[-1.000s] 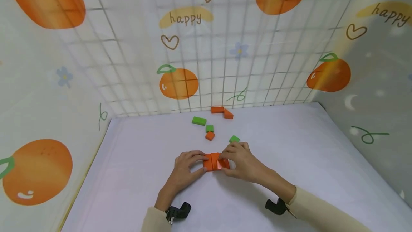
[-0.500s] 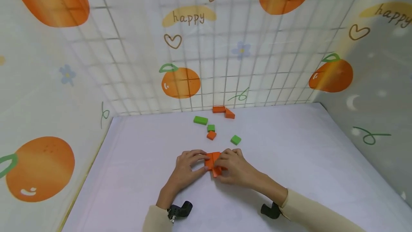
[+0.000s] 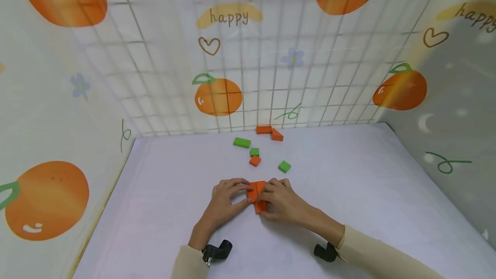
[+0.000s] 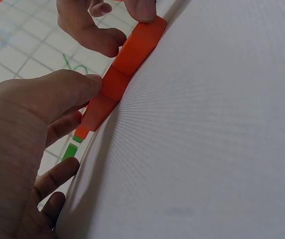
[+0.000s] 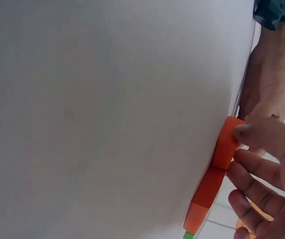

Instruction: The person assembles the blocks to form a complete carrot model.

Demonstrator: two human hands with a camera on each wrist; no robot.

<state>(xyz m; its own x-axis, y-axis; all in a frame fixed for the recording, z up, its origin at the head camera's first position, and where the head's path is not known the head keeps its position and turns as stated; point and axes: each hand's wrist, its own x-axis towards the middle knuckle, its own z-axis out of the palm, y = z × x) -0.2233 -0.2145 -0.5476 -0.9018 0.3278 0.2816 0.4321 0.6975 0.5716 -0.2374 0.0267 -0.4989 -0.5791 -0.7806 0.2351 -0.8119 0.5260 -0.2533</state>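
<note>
Several orange blocks lie together on the white table between my hands. My left hand (image 3: 222, 201) pinches the left block (image 3: 252, 193) between thumb and index finger. Beside it is another orange block (image 3: 260, 186), partly covered by my right fingers. With thumb and fingers, my right hand (image 3: 286, 201) grips a nearer orange block (image 3: 260, 207) that juts toward me past the others. In the left wrist view this gripped block (image 4: 142, 42) touches the end of the orange row (image 4: 107, 92). My right thumb (image 5: 262, 134) presses its side in the right wrist view. Any blocks beneath my right palm are hidden.
Farther back lie a green cube (image 3: 254, 152), a small orange block (image 3: 255, 161), a long green block (image 3: 242, 142) and another green block (image 3: 284, 166). An orange rectangular block (image 3: 264, 129) and an orange triangle (image 3: 277, 134) lie near the printed curtain (image 3: 162, 76).
My right hand has shifted left and toward me with an orange block, which now sticks out at the near side. The right green block is uncovered. My left hand keeps its hold.
</note>
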